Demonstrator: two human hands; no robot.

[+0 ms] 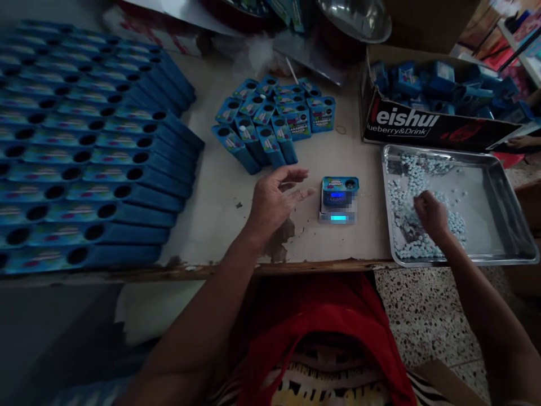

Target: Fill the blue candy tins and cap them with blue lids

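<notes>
- Head view, and straight to the lettering: "CARAMELO MACIZO" reads clearly on the cluster of blue boxes (299, 121) at the back of the worktop (215, 225).
- Over right, the black carton (406, 127) shows "eishui" and "ueberry&Drink", its first letters hard to read; more blue boxes fill it.
- Centre stage, a single blue box (340, 185) sits on the small scale (338, 218), its label upside down, the glowing display pixelated beyond reading.
- The left hand (276, 197) hangs beside it, fingers apart, nothing in them!
- The right hand (431, 211) is down among pale pellets (416, 180) in the metal tray (499, 208), fingers bunched; whether they grip any, I can't tell.
- Far left, stacked blue boxes (93, 141) run off the edge, labels blurred.
- Below the red garment (313, 307), yellow lettering is cut off.
</notes>
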